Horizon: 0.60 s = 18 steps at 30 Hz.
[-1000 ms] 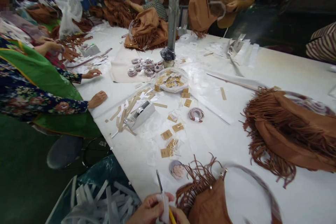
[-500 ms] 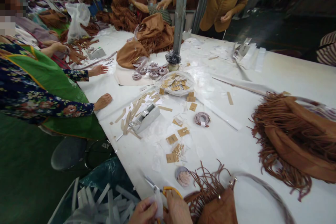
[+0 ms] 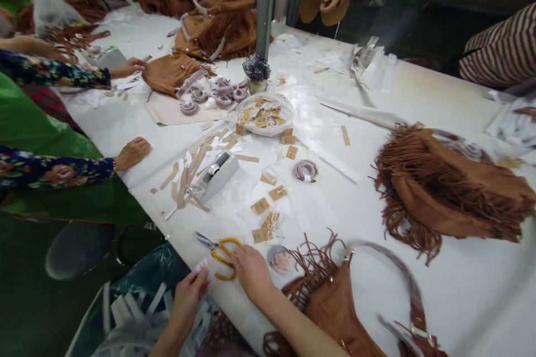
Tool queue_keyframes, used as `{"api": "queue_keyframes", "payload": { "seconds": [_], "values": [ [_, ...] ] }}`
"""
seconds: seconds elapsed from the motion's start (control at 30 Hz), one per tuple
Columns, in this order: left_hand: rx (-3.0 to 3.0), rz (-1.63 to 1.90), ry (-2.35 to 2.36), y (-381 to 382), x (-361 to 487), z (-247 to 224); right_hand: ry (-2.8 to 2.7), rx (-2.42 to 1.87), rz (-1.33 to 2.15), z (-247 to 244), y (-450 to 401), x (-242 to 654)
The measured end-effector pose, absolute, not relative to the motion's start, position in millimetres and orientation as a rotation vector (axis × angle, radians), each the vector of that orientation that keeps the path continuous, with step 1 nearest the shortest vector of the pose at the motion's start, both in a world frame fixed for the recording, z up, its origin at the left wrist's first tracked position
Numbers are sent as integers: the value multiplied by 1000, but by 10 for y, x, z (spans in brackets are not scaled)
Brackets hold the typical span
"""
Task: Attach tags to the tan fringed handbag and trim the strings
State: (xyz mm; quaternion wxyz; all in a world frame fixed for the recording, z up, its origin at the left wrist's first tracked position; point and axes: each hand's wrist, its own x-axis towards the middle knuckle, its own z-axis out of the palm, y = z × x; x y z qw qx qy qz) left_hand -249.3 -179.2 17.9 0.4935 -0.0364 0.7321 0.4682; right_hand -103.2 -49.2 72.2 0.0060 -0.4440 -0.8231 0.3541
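Observation:
Near the table's front edge, my right hand (image 3: 250,268) has its fingers on one yellow handle of the scissors (image 3: 223,254), whose blades point up and left. My left hand (image 3: 191,290) pinches a small white piece (image 3: 201,265) just over the edge. Right of the scissors is a round container (image 3: 280,259) with pale pink bits. Beside my right forearm lies a brown fringed bag (image 3: 330,304) with a strap. Several brown tags (image 3: 260,206) with white strings lie beyond my hands, next to a grey tape dispenser (image 3: 215,174).
A co-worker's hand (image 3: 133,153) rests on the table's left edge, the other touches brown material (image 3: 167,72). A metal post (image 3: 263,11) rises at the back. Another fringed bag (image 3: 452,184) lies right. A bin (image 3: 138,312) of white strips stands below the front edge.
The scissors now lie lower on the table, away from the white piece. My hands have moved apart, the left one leftward with the piece. The view has shifted; the co-worker's far hand has reached the brown material.

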Motion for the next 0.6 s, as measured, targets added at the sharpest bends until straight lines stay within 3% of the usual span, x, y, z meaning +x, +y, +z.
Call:
{"api": "queue_keyframes", "payload": {
  "seconds": [0.27, 0.6],
  "values": [
    [839, 614, 1698, -1621, -1805, 290, -1913, -1996, 1042, 882, -810, 1019],
    [1590, 283, 1937, -1303, -1436, 323, -1648, -2196, 822, 966, -1550, 1923]
  ]
}}
